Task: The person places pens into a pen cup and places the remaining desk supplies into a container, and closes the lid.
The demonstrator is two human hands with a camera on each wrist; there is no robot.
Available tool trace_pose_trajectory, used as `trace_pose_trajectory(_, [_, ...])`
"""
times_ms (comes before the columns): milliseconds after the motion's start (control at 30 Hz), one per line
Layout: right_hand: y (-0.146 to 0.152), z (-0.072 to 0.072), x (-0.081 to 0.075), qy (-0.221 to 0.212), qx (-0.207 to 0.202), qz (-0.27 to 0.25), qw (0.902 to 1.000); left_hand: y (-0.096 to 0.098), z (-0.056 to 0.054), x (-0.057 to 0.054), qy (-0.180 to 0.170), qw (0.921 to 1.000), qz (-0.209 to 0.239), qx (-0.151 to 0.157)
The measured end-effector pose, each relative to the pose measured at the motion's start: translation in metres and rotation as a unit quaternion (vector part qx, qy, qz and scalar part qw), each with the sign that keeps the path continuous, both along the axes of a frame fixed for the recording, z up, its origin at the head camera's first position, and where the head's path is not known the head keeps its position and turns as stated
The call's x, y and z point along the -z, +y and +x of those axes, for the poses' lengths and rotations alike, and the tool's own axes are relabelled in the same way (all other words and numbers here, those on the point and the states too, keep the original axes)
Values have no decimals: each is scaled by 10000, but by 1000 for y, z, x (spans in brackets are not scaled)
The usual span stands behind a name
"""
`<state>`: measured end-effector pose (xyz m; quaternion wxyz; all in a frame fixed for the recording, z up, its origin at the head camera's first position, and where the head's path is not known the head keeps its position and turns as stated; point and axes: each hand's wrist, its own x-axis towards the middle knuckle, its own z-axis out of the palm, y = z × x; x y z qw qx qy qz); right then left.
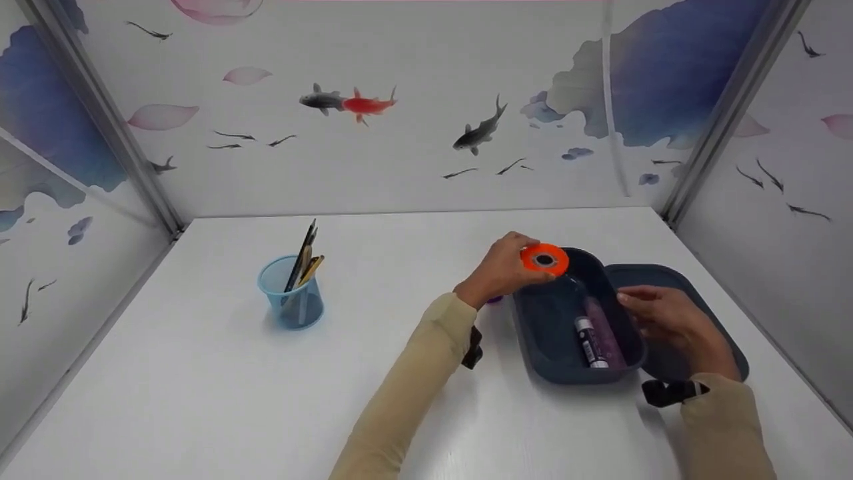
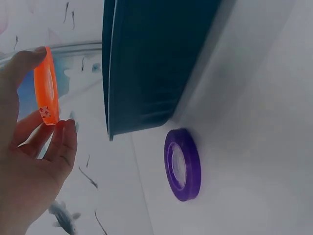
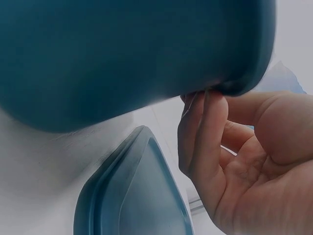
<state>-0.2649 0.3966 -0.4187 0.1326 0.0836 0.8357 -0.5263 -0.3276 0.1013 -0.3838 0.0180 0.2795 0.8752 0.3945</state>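
My left hand pinches a roll of orange tape by its edges, above the far left part of a dark blue box. In the left wrist view the thumb is on one edge of the orange roll and fingertips are on the other. My right hand holds the right rim of the box; in the right wrist view its fingers bend against the outside just under the rim. Inside the box lie a glue stick with a white cap and a translucent purple tube.
A roll of purple tape stands on its edge on the table, left of the box. The box's lid lies to the right, partly behind my right hand. Farther left, a light blue cup holds several pencils. Printed panels enclose the table.
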Motion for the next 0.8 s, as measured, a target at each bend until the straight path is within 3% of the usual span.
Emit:
trace_pose_trajectory(300, [0,1,-1,-20,15,42,10000,31,6,19,122,9999,-3,48])
trace_pose_trajectory(600, [0,0,-2,-55,26,136,9999,47,10,27,141,9983,98,-557])
trace_pose_trajectory(800, [0,0,-1,-3,35,151,9999,56,13,34,402,9952,-41,-889])
